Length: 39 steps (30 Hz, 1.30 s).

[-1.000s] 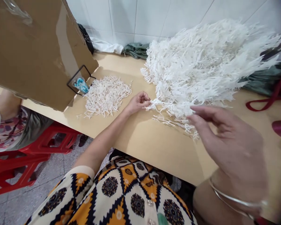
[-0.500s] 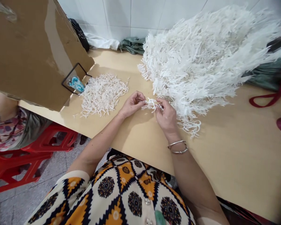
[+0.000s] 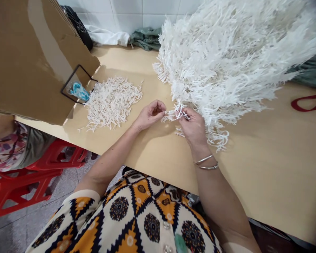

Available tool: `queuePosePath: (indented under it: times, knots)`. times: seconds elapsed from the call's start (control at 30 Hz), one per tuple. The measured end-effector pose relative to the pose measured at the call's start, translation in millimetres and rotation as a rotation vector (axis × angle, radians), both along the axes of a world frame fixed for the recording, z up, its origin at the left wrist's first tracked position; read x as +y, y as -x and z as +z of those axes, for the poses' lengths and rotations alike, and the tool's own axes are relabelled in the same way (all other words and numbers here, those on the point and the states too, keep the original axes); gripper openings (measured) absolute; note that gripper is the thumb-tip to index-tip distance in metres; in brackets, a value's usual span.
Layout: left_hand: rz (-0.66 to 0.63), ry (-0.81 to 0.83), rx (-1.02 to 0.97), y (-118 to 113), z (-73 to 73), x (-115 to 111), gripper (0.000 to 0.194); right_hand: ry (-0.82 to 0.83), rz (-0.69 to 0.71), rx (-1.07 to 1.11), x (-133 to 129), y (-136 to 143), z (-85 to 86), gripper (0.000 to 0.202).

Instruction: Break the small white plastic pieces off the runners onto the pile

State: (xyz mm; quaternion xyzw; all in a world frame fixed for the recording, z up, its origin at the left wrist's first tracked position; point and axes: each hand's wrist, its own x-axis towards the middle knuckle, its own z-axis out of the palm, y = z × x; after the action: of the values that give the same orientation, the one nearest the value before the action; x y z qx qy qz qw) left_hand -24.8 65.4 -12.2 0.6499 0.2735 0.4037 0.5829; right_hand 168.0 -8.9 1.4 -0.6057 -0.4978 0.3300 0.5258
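My left hand (image 3: 150,115) pinches one end of a small bunch of white branched strands (image 3: 178,113), thumb against forefinger. The bunch's other end is in the closed fingers of my right hand (image 3: 196,127), which wears two silver bangles (image 3: 205,162). Both hands are just above the table, and the strands look like thin, soft plastic. A large heap of the same white strands (image 3: 226,59) rises beyond and to the right of my right hand. To the left of my left hand lies a lower pile of short white pieces (image 3: 112,102).
At the left a cardboard sheet (image 3: 23,70) stands upright, with a black wire frame (image 3: 80,66) and a blue-and-white item in clear plastic (image 3: 79,91) beside it. Cloths lie along the tiled wall. A red strap (image 3: 305,102) is at the right. Another person sits near red stools (image 3: 23,186).
My right hand has shifted a little to the right, so my hands are farther apart with the strands between them. A few strands now show below my right hand. The view has tilted slightly.
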Motion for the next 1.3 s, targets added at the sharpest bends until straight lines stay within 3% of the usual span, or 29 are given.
queuePosePath:
  times: [0.2,0.43,0.57,0.77,1.0,1.17,1.3]
  knots:
    - [0.022,-0.021,0.044,3,0.5,-5,0.046,0.004,-0.030,0.138,2,2,-4.3,0.025]
    - [-0.134,-0.006,0.034,0,2.2,-5,0.051,-0.024,0.117,-0.024,0,2,0.7,0.024]
    - [-0.115,0.065,0.033,-3,1.6,-5,0.046,0.011,0.108,-0.026,0,2,-0.3,0.032]
    - [0.012,0.034,0.055,0,2.8,-7,0.050,0.003,0.063,0.119,5,-5,-8.2,0.022]
    - [0.281,-0.169,0.170,-8,-5.5,-8,0.050,-0.036,0.089,0.088,6,8,-1.2,0.016]
    - [0.569,0.036,-0.026,-3,-14.2,7,0.054,-0.018,0.039,0.038,2,-7,-5.0,0.012]
    - [0.501,0.005,-0.025,-1,-8.4,6,0.056,-0.031,0.016,-0.092,6,-25,-14.6,0.013]
